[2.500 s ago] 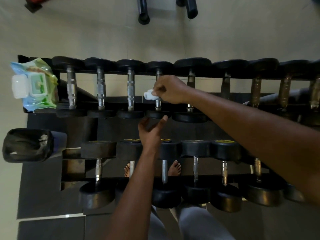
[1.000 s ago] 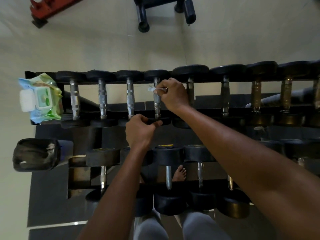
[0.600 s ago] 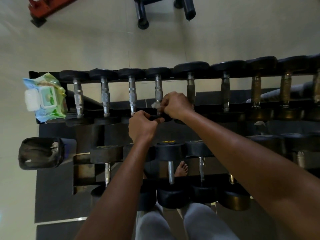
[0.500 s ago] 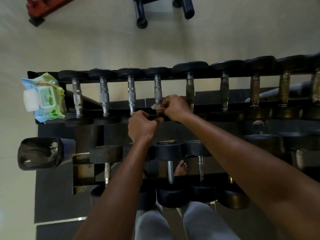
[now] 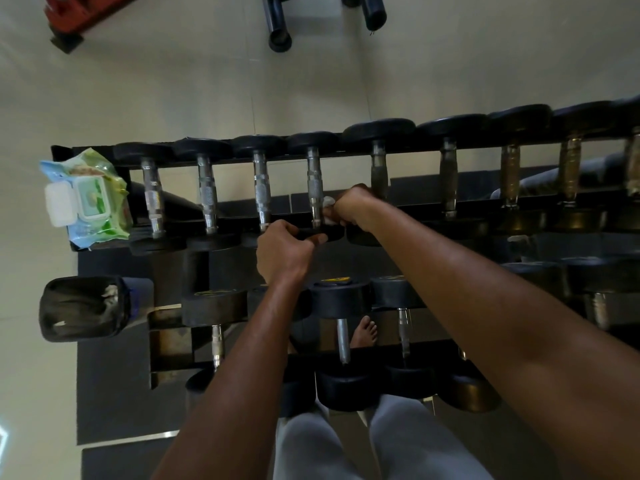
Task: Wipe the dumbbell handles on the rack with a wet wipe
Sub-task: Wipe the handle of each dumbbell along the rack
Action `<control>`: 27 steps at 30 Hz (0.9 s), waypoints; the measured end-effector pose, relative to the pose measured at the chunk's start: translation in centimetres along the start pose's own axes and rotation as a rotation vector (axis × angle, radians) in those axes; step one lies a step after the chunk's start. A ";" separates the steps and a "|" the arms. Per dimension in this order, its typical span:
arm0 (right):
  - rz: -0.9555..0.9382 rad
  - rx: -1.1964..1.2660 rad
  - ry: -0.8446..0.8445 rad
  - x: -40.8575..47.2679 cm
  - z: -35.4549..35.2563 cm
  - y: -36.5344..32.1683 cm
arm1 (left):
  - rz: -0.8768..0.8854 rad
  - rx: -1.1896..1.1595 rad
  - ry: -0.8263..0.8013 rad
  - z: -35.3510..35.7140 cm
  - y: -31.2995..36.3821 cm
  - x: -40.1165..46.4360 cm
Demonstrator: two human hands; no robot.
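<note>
A black two-tier rack (image 5: 104, 152) carries a row of dumbbells with black heads and metal handles. My right hand (image 5: 349, 209) grips a crumpled white wet wipe (image 5: 328, 202) against the near end of the fourth handle (image 5: 314, 183) from the left on the upper tier. My left hand (image 5: 282, 252) curls round the near black head (image 5: 320, 234) of that same dumbbell, thumb along its edge. Most of the wipe is hidden inside my fist.
An open pack of wet wipes (image 5: 85, 199) lies on the rack's left end. A black bin (image 5: 81, 308) with used wipes stands left of the lower tier. My bare foot (image 5: 363, 332) shows through the rack. Other gym equipment stands on the floor beyond.
My right hand slid the wipe down the handle from its far end to its near end. My left hand moved up and took hold of the dumbbell's near head, then stayed there.
</note>
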State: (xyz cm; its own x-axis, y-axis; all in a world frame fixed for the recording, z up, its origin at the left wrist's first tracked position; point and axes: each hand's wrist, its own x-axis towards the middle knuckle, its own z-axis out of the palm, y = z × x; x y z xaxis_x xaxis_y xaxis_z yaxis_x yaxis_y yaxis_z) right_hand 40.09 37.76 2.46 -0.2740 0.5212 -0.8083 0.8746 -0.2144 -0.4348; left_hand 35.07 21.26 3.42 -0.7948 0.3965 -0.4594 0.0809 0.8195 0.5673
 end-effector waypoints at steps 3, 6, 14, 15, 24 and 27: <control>0.035 0.048 0.005 -0.3 0.0 -0.2 | -0.008 -0.007 0.007 0.1 0.0 0.1; 0.058 0.075 0.044 -0.3 0.2 -0.4 | -0.015 -0.009 0.009 0.2 0.0 0.1; 0.110 0.414 0.106 0.1 -0.1 -3.6 | -0.012 -0.004 0.026 0.5 -0.3 0.2; 0.118 0.459 0.104 0.2 -0.1 -3.8 | -0.017 -0.003 0.025 0.4 -0.2 0.2; -0.089 0.449 0.243 0.9 -0.8 -4.6 | -0.014 -0.034 0.020 0.6 -0.5 -0.3; -0.472 0.149 0.400 0.4 -0.8 -3.1 | -0.009 -0.050 0.028 0.6 -0.6 -0.5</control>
State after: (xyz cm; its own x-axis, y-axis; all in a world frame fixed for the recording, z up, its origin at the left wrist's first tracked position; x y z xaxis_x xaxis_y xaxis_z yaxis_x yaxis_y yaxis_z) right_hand 37.56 39.30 3.83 -0.4207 0.8500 -0.3172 0.6232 0.0166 -0.7819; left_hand 35.77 20.82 2.92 -0.8118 0.3768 -0.4462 0.0440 0.8013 0.5966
